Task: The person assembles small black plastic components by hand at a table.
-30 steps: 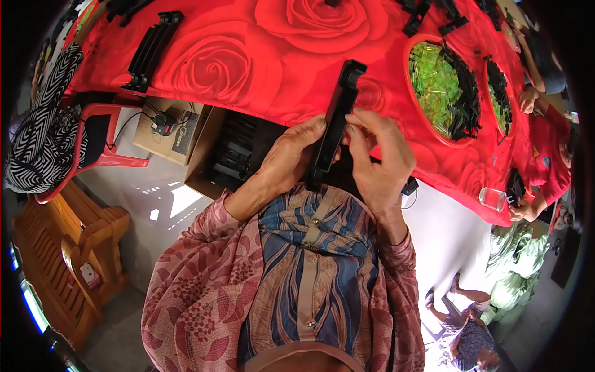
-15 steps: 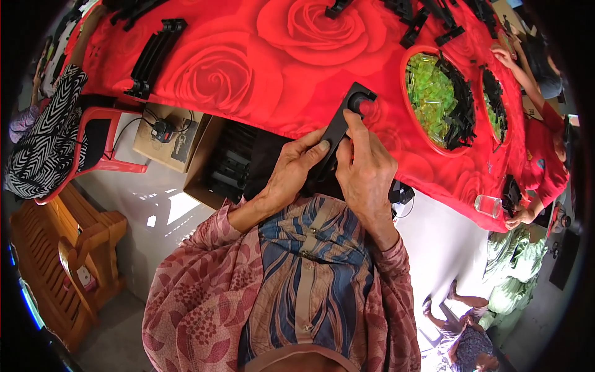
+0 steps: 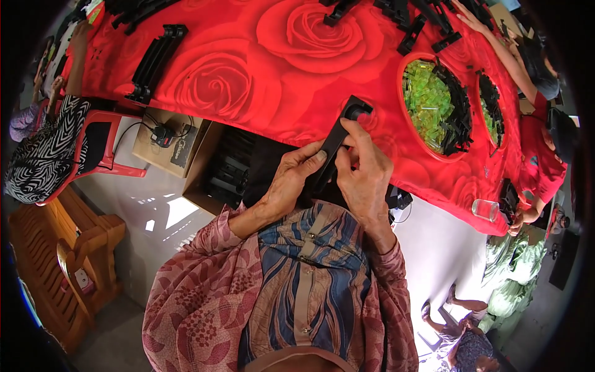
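Note:
A long, flat black plastic piece (image 3: 334, 135) with a raised round part at its far end is held at a slant in front of my body, over the table's near edge. My left hand (image 3: 296, 175) is closed around its near half, the thumb lying along the top face. The fingers of my right hand (image 3: 367, 168) are bent against its right side, with one fingertip pressed near the raised end. My palms and fingers hide the piece's lower part.
Black plastic parts (image 3: 156, 64) lie on the red rose-patterned tablecloth (image 3: 217, 74). An orange-rimmed basin (image 3: 401, 93) holds green-yellow and black pieces. An open cardboard box (image 3: 201, 177) of black parts stands below the table edge. A clear cup (image 3: 485, 209) and co-workers are at the right.
The black piece and both my hands have shifted slightly down and left in view, still in the same grip. At the right, a co-worker's arm has reached further over the table.

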`<state>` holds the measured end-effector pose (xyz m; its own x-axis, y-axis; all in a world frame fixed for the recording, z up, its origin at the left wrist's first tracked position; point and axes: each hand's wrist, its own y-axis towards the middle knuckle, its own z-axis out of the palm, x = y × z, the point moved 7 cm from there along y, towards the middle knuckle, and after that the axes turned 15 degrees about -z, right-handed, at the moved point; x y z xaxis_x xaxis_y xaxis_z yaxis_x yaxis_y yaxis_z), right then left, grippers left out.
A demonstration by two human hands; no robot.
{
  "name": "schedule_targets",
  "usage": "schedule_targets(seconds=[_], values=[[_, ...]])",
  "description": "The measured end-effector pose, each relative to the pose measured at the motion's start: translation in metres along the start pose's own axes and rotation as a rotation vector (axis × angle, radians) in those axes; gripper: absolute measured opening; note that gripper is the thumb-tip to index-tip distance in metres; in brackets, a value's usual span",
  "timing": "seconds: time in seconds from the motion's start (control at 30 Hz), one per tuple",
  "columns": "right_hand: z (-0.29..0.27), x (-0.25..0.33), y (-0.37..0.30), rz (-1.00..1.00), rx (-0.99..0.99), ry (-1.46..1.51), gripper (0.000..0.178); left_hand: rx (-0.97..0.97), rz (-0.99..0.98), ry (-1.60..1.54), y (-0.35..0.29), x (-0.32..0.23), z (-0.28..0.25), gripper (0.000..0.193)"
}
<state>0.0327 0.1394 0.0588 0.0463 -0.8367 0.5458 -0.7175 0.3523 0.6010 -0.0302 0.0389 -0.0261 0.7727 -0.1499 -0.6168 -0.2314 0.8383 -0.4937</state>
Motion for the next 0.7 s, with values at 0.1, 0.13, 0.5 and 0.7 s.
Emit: schedule_targets(seconds=[0.1,0.13,0.5,0.7], values=[[0.002,0.004,-0.002,-0.048,-0.009,-0.072,0.046,0.000,-0.022,-0.026,-0.001,-0.001,0.000,0.029],[0.002,0.006,-0.003,-0.080,-0.011,-0.121,0.046,-0.002,-0.028,-0.026,-0.001,-0.003,0.001,0.029],[-0.021,-0.007,-0.005,0.155,-0.239,0.213,0.029,0.019,0.035,-0.125,0.004,-0.021,-0.007,0.039],[-0.023,-0.042,-0.027,0.394,-0.257,0.405,0.030,0.048,0.060,-0.042,-0.003,-0.031,-0.003,0.037]])
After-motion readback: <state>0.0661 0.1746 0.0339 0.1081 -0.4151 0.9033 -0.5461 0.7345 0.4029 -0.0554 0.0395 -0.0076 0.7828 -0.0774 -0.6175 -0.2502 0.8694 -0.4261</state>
